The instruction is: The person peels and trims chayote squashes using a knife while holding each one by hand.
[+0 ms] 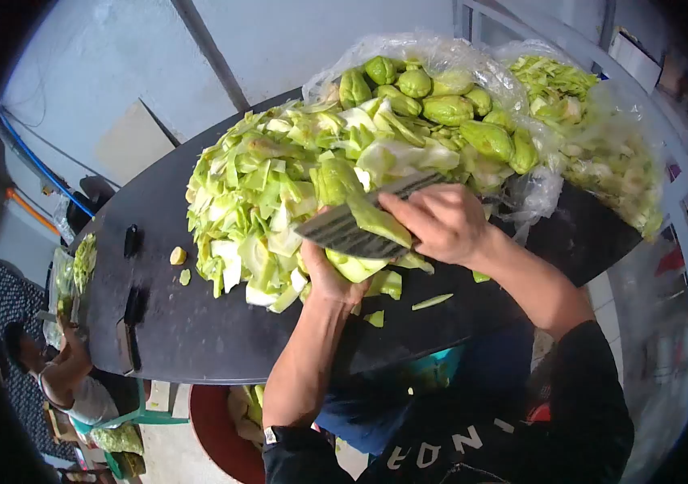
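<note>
Chayote (354,266) over the counter (175,323), left hand's (329,282) fingers mostly blade-hidden, apparently curled round it at 8 o'clock; knife (336,231), clamped in right hand's (443,226) fingers at 2 o'clock, could nick them if slick flesh slips.

Tally: one knife (332,232), one dark table (175,323), one red tub (205,423) and one co-worker (78,379) are showing; at least two clear plastic bags (539,184) and nine whole chayotes (487,139) are lying visible.
</note>
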The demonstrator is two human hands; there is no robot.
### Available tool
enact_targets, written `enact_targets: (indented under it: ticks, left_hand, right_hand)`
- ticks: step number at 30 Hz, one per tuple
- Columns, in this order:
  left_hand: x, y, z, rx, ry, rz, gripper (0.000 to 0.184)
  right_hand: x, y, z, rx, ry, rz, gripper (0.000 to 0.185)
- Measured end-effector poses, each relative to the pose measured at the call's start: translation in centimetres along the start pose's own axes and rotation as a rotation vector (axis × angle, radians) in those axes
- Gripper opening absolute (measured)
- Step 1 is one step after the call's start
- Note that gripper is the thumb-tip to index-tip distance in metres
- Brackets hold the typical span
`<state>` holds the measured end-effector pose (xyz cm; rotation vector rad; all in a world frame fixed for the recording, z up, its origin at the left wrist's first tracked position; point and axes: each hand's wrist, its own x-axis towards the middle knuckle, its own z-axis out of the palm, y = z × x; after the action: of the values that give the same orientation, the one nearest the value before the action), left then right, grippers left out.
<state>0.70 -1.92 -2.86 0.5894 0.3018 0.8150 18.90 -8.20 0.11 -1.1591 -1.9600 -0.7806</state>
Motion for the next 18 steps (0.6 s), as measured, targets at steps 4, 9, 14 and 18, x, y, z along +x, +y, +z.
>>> enact_targets:
  ticks: [4, 9, 14, 18]
  left_hand:
    - [0.5, 0.7, 0.3, 0.022, -0.087, -0.105, 0.059]
    - [0.2, 1.2, 0.6, -0.009, -0.062, -0.100, 0.058]
    - [0.1, 1.3, 0.9, 0.018, -0.117, -0.083, 0.065]
    - [0.7, 1.1, 0.6, -0.116, -0.064, -0.002, 0.069]
  right_hand:
    - [-1.4, 3.7, 2.7, -0.047, -0.084, 0.142, 0.022]
    - [-1.1, 3.3, 2.5, -0.086, -0.114, 0.152, 0.023]
    - [-0.6, 6.2, 1.5, -0.272, -0.498, 0.561, 0.024]
    - [-0.9, 5.6, 0.6, -0.205, -0.336, 0.513, 0.032]
